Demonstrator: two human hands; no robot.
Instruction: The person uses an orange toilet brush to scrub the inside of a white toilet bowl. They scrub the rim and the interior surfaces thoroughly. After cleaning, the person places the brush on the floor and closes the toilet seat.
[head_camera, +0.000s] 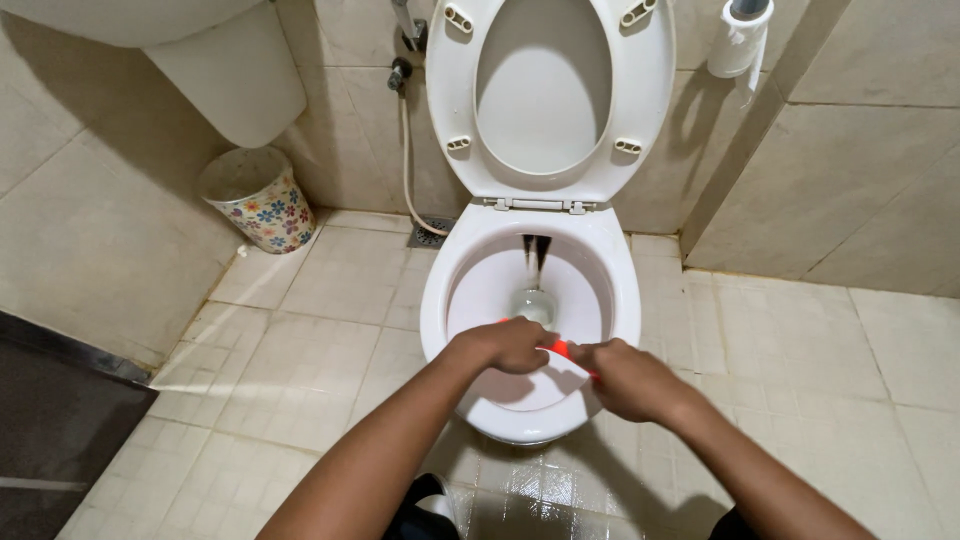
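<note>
Here I stand over the white ceramic toilet bowl (455, 300), its white plastic seat and lid (548, 95) both tipped up against the tiled wall, and my left hand (508, 345) and right hand (628, 380) are both closed around a slim red-orange handle (560, 349) that lies across the front of the bowl. Only a short bright stretch of that handle shows between my fists and a sliver beyond the right one; whatever is on its working end I cannot make out, since my hands cover it. Judging by the bowl, the cleaning looks to be in its early or middle part: a dark streak (536, 255) runs down the back wall of the bowl toward the water at the bottom, which I take to be cleaner or grime not yet scrubbed away, while the front and side walls look pale and plain. The rim appears clean enough, though I cannot tell whether it has been worked. Off to my left a flower-patterned waste bin (262, 200) sits on the beige tiled floor (800, 380), and a white paper roll (738, 40) hangs on the wall at upper right.
</note>
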